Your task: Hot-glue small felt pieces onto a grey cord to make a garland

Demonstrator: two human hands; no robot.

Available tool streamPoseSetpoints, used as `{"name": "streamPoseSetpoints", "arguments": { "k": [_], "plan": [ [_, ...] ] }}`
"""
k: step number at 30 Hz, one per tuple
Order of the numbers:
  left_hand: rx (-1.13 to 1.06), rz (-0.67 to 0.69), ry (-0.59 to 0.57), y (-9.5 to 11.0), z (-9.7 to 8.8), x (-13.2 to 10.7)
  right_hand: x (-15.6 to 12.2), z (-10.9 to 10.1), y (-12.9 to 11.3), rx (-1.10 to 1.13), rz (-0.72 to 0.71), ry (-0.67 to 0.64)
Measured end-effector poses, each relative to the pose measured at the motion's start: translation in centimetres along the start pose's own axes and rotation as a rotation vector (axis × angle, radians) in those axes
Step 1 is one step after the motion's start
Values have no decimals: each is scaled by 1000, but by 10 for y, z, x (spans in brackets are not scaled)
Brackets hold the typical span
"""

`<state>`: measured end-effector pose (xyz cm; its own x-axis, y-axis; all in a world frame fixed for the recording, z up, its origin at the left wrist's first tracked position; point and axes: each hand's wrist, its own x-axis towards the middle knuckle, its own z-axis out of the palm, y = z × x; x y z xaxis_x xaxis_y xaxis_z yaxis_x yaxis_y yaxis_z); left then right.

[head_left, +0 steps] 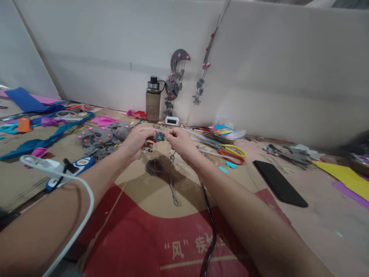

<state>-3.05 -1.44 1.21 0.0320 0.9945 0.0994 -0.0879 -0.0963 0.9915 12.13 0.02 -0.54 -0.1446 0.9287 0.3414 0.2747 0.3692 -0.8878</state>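
My left hand [141, 141] pinches a small grey felt piece [159, 136] with teal on its face. Close on its right, my right hand [180, 141] is closed, thumb and fingertips pressed together at the edge of the piece. A grey cord [173, 157] rises to just under the right hand; its end between the fingers is too small to see clearly. Below both hands lies the coil of cord [155, 166], with one looped end reaching toward me. Small teal cut-outs [231, 164] lie to the right, beside scissors with orange and yellow handles [235, 154].
Behind the hands stand a brown bottle [153, 105] and a white digital clock [172, 120]. Grey felt ornaments [180, 57] with pink dots hang on the white wall. A black phone [279, 182] lies right; felt scraps [100, 136] lie left. A black cable [211, 223] crosses the cardboard.
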Motion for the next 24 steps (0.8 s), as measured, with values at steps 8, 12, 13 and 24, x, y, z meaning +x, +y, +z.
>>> {"name": "streamPoseSetpoints", "arguments": {
  "k": [8,12,13,24],
  "plan": [
    [249,81,-62,8,-2,-4,-2,0,-4,-45,-9,-31],
    [445,176,-57,9,-1,-6,-4,-2,-9,-161,-66,-63],
    [487,195,-51,10,-1,-6,-4,-2,-9,-193,-87,-62],
    [587,265,31,1,-6,0,-3,3,-2,-184,-223,7]
  ]
}}
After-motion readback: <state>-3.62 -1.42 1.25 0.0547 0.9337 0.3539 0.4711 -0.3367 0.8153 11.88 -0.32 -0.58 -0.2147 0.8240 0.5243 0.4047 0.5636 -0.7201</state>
